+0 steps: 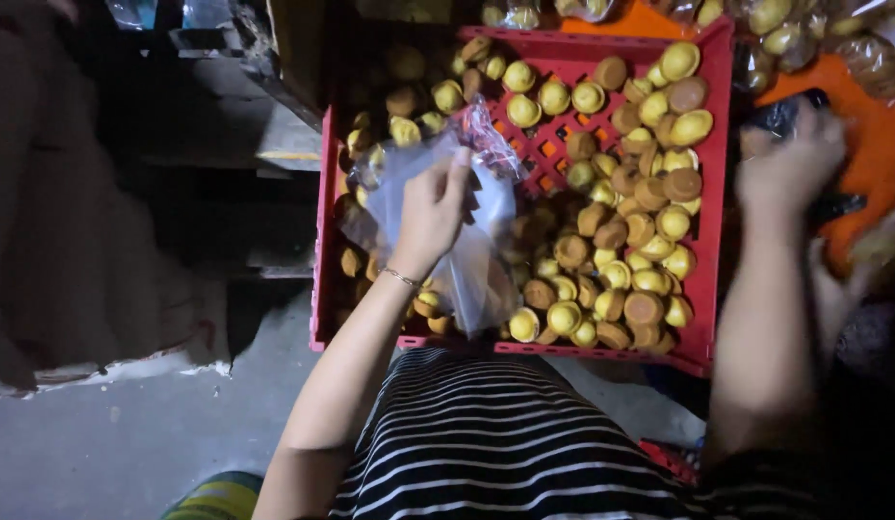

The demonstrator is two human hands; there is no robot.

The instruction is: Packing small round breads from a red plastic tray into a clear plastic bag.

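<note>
My left hand (430,214) grips a clear plastic bag (476,260) and holds it over the left side of a red plastic crate (714,207). The crate is filled with several small round yellow and brown cakes (625,274). A thin bracelet circles my left wrist. My right hand (792,166) is off to the right of the crate, reaching onto an orange surface (876,144), its fingers curled on a dark object (789,114) that is blurred; I cannot tell what it is.
Clear bags packed with cakes (804,34) lie along the top right. Dark pallets and a shelf (226,116) stand on the left, above a grey concrete floor (129,443). My striped shirt fills the bottom middle.
</note>
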